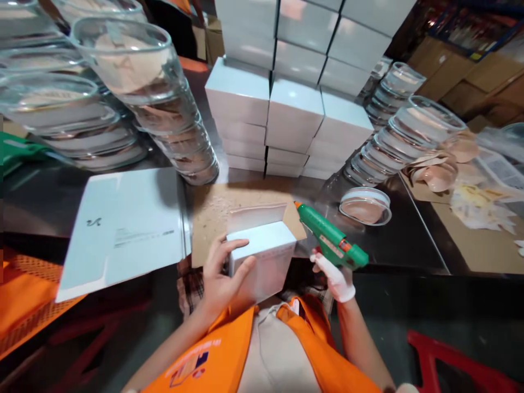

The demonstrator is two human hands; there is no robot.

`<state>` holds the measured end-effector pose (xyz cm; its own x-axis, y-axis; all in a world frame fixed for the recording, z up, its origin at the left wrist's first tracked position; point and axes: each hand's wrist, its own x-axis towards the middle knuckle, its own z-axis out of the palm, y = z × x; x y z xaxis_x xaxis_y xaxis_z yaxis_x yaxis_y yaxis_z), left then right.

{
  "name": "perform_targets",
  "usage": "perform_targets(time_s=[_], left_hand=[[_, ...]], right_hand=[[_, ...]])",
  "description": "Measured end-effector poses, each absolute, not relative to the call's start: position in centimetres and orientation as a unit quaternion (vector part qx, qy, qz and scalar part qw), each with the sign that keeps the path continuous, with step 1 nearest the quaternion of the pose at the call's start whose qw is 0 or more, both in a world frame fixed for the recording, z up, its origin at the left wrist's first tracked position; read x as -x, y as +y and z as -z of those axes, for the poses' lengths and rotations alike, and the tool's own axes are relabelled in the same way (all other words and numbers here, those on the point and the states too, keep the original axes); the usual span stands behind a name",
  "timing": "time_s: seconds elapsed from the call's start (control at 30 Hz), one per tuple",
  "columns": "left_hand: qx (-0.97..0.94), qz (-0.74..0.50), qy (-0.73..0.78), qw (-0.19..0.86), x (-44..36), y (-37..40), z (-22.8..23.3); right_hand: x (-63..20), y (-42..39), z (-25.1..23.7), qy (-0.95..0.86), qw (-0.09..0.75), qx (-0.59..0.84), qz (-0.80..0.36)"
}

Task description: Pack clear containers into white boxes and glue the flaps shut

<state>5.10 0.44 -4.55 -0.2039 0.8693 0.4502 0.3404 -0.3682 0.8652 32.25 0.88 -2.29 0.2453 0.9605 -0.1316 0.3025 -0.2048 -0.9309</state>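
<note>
Stacking up at the far left, glass bowls [123, 76] lean in nested columns over the dark worktop [393, 245]. In front of them a flat, unfolded carton [123, 224] lies on the worktop's near edge, printed side up. Just right of it sits a brown cardboard sheet [213, 218], and on its near part stands the small white box [266, 256], its top flap raised toward the far side. The left hand [223, 278] wraps the box's left side, grip pressed onto it with fingers over the top edge and thumb on the front face. Behind, a wall of closed white boxes [295, 109] rises in stacks. To the right of the box, the right hand [335, 278], gloved in white, has its grip closed around the handle of a green glue gun [329, 237], whose orange nozzle points at the raised flap and ends just beside it. Farther right a single lidded bowl [365, 206] rests on the worktop, near another leaning column of bowls [401, 136]. A red stool [458, 360] shows at the lower right.
</note>
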Motion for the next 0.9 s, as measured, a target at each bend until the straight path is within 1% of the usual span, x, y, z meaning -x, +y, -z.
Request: perform_targets(time_s=[0.17,0.3,0.37,0.43,0.53,0.6,0.67,0.73,0.83,0.9], left_hand=[[-0.545,-0.576,0.537,0.287,-4.9,0.8,4.4],[-0.529,-0.588,0.534,0.299,-4.4,1.0,4.2],[-0.536,-0.595,0.517,0.301,-4.3,1.1,4.2],[-0.553,-0.596,0.493,0.310,-4.6,1.1,4.2],[-0.569,-0.593,0.464,0.331,-5.4,1.1,4.1],[-0.558,-0.594,0.462,0.349,-5.9,1.1,4.1],[-0.529,-0.608,0.465,0.367,-6.3,1.3,4.2],[-0.493,-0.635,0.456,0.382,-6.4,1.5,4.2],[-0.465,-0.673,0.399,0.415,-6.3,2.0,4.2],[-0.485,-0.670,0.376,0.418,-6.0,2.2,4.0]], right_hand=[[-32.0,6.8,3.6,-0.403,0.375,0.661,-0.509],[-33.6,8.9,2.4,-0.405,0.372,0.695,-0.464],[-33.8,8.3,0.7,-0.422,0.412,0.691,-0.418],[-32.8,7.4,-0.9,-0.468,0.444,0.633,-0.428],[-30.0,6.9,-2.1,-0.520,0.414,0.515,-0.541],[-28.6,7.0,-2.0,-0.499,0.413,0.493,-0.581],[-28.3,7.0,-1.6,-0.480,0.443,0.499,-0.570],[-29.0,6.7,-1.3,-0.526,0.445,0.468,-0.554],[-30.6,6.0,-1.4,-0.661,0.399,0.356,-0.526],[-31.2,5.7,-1.6,-0.728,0.376,0.318,-0.477]])
